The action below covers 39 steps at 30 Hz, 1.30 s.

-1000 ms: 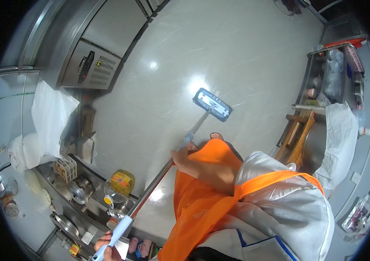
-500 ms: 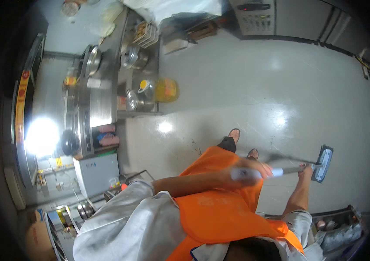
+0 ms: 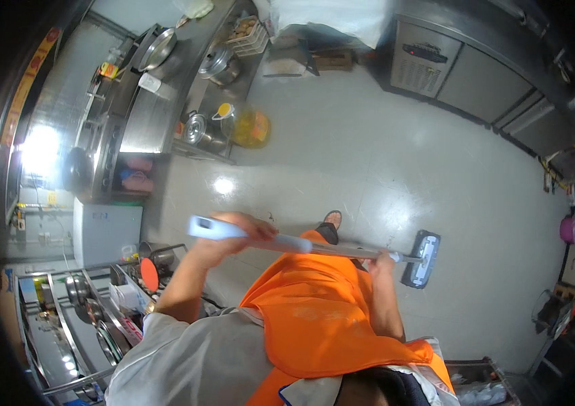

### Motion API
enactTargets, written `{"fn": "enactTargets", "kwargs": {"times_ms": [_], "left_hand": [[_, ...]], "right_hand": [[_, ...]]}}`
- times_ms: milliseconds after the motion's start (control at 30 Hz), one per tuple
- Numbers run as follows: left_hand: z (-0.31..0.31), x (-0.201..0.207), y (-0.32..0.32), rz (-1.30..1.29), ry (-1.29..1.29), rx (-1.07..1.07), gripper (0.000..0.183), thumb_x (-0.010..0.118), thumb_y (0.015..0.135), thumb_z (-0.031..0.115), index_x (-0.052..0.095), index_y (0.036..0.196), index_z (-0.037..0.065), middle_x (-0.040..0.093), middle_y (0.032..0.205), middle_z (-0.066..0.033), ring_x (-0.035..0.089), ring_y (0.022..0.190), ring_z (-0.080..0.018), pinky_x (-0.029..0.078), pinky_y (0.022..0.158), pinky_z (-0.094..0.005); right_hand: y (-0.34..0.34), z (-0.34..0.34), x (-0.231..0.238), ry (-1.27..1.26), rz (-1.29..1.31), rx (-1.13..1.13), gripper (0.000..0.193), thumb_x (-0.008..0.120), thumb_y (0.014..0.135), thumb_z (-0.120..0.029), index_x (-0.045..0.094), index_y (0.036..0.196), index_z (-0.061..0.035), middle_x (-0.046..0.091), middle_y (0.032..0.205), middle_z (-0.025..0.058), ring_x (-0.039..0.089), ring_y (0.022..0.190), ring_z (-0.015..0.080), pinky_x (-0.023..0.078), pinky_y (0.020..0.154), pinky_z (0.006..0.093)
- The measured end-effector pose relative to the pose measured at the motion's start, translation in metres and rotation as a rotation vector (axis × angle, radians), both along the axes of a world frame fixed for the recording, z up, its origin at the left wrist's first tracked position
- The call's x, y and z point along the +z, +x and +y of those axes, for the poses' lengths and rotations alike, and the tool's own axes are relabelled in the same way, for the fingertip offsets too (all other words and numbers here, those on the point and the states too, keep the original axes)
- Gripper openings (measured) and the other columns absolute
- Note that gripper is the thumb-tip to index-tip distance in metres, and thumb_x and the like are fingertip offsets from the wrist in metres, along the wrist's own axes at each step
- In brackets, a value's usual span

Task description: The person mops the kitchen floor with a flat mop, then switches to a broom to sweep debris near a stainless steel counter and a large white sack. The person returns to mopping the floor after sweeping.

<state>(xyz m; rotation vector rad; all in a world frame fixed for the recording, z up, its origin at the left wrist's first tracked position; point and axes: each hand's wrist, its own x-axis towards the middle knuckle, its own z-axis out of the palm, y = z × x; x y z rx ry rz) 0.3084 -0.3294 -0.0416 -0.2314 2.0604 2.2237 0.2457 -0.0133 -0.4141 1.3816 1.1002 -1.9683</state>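
Observation:
A flat mop with a pale grey-blue handle and a metal pole (image 3: 338, 250) slants across in front of my orange apron. My left hand (image 3: 236, 231) is wrapped round the thick upper part of the handle, whose end sticks out beyond it to the left. Farther down, my right hand (image 3: 381, 262) grips the pole close to the mop head. The rectangular mop head (image 3: 424, 258), dark at its edges with a light plate on top, lies on the floor to the right of my foot (image 3: 333, 218).
Steel shelving with pots (image 3: 223, 65) and a yellow oil jug (image 3: 251, 130) stands at the far left. A white chest (image 3: 108, 233) and a rack of pans (image 3: 79, 289) are at left. Steel cabinets (image 3: 483, 81) line the far right, with a pink bowl (image 3: 570, 230) below them.
My left hand has moved left with the handle's upper end, so more of the pole shows between my hands. The view has turned, and the mop head and right hand appear farther left.

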Motion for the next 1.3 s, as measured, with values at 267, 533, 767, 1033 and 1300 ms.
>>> {"fn": "enactTargets", "kwargs": {"times_ms": [267,533,767,1033,1300], "left_hand": [[-0.061,0.036,0.051,0.363,0.011,0.236,0.018,0.066,0.079,0.02,0.062,0.079,0.002,0.067,0.083,-0.0214,0.065,0.091,-0.0366,0.046,0.092,-0.0506],[-0.11,-0.005,0.025,0.478,-0.072,0.297,0.012,0.062,0.078,0.014,0.063,0.074,0.003,0.068,0.089,-0.0198,0.064,0.097,-0.035,0.046,0.093,-0.0496],[-0.124,-0.068,-0.095,0.574,-0.053,0.19,0.02,0.061,0.083,0.021,0.062,0.085,0.001,0.067,0.087,-0.0146,0.063,0.094,-0.0332,0.037,0.101,-0.0503],[-0.161,-0.059,-0.074,0.329,-0.199,0.703,0.01,0.056,0.077,0.005,0.057,0.069,0.0,0.059,0.07,-0.009,0.061,0.075,-0.0266,0.043,0.094,-0.049],[-0.144,0.001,-0.062,0.282,-0.335,0.933,0.021,0.057,0.081,0.013,0.057,0.064,0.002,0.063,0.067,-0.012,0.063,0.074,-0.0265,0.044,0.094,-0.0489]], "right_hand": [[-0.058,-0.114,0.08,-0.119,0.136,0.184,0.008,0.051,0.088,-0.007,0.046,0.09,-0.0016,0.049,0.074,0.008,0.05,0.058,0.0211,0.039,0.045,0.0342],[-0.18,-0.228,0.059,-0.098,0.194,0.344,0.013,0.052,0.087,-0.003,0.044,0.097,0.0008,0.05,0.079,0.0098,0.053,0.068,0.0237,0.05,0.063,0.0381],[-0.293,-0.321,0.038,-0.006,0.265,0.611,0.011,0.052,0.083,0.001,0.047,0.093,0.0053,0.054,0.077,0.0153,0.057,0.066,0.028,0.05,0.057,0.0406],[-0.291,-0.444,-0.03,0.834,0.847,2.133,0.014,0.058,0.077,-0.014,0.062,0.066,-0.0058,0.06,0.064,0.0073,0.063,0.06,0.0209,0.05,0.054,0.0312],[-0.221,-0.502,0.05,0.042,0.232,1.144,0.019,0.059,0.083,-0.017,0.058,0.084,0.0021,0.057,0.058,0.0129,0.057,0.05,0.0253,0.045,0.048,0.0356]]}}
